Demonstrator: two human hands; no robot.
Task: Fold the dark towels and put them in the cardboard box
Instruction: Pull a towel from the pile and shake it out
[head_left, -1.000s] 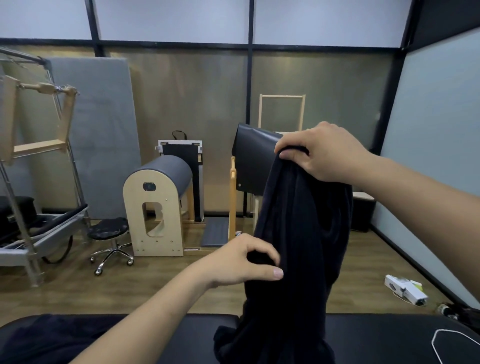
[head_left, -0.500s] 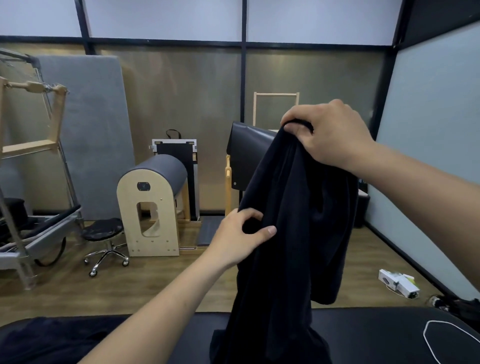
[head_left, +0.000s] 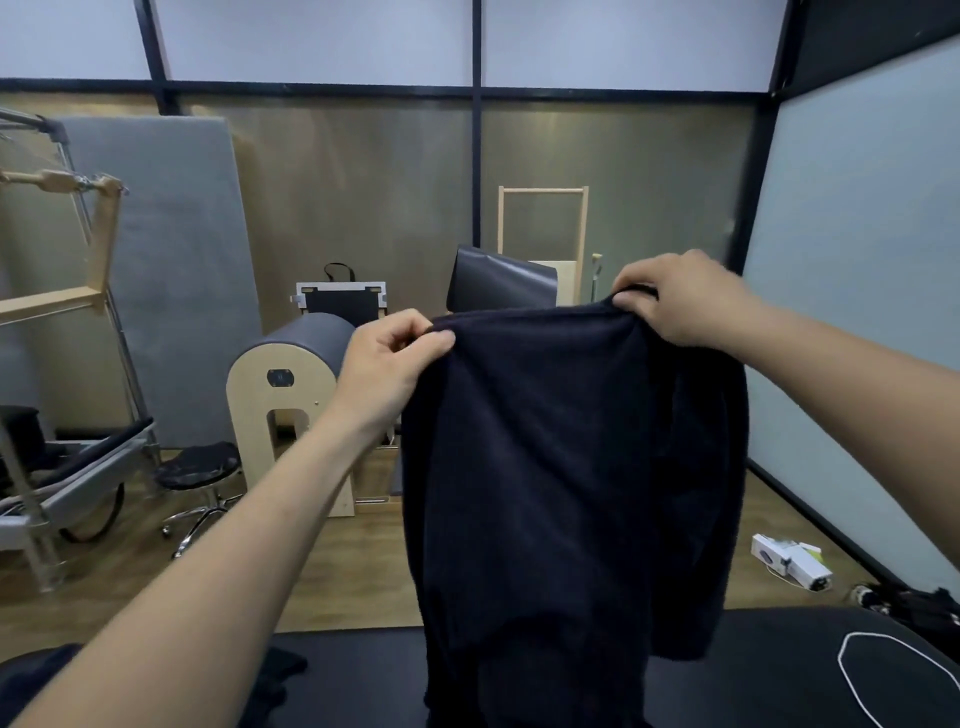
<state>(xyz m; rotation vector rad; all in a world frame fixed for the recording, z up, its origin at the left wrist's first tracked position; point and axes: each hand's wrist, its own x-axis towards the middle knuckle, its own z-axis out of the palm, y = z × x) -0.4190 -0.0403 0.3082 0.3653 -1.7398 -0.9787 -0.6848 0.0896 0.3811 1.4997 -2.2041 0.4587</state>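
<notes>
Slid up from the middle of the dark towel (head_left: 545, 467) to its top hem with the left hand (head_left: 395, 358), now pinching that hem between thumb and curled fingers at centre frame. Lowered a little and drawn out to the right with the right hand (head_left: 680, 301), fingers curled over the other end of the same hem, slightly higher than the left. Spread wide between the two now, instead of bunched into one narrow hanging column as a second ago.

Held up in the air at mid frame, hanging at full length, with an extra layer doubled behind on the right side. Lower end reaching down to the black padded table (head_left: 779, 665) along the bottom edge; resting there or only brushing it, cannot tell.

Judged as early in the task. Not one fold made in this towel yet: only opened out and squared by its top edge. Left to do: halve it, halve it again, then carry it to the cardboard box, nowhere in view. No folded towels to be seen either. More dark cloth (head_left: 275, 670) crumpled on the table at lower left, probably another towel waiting, though too dark to be sure. Only a small white carton (head_left: 789, 561) on the wooden floor (head_left: 363, 571) at lower right, seemingly not the target box.
</notes>
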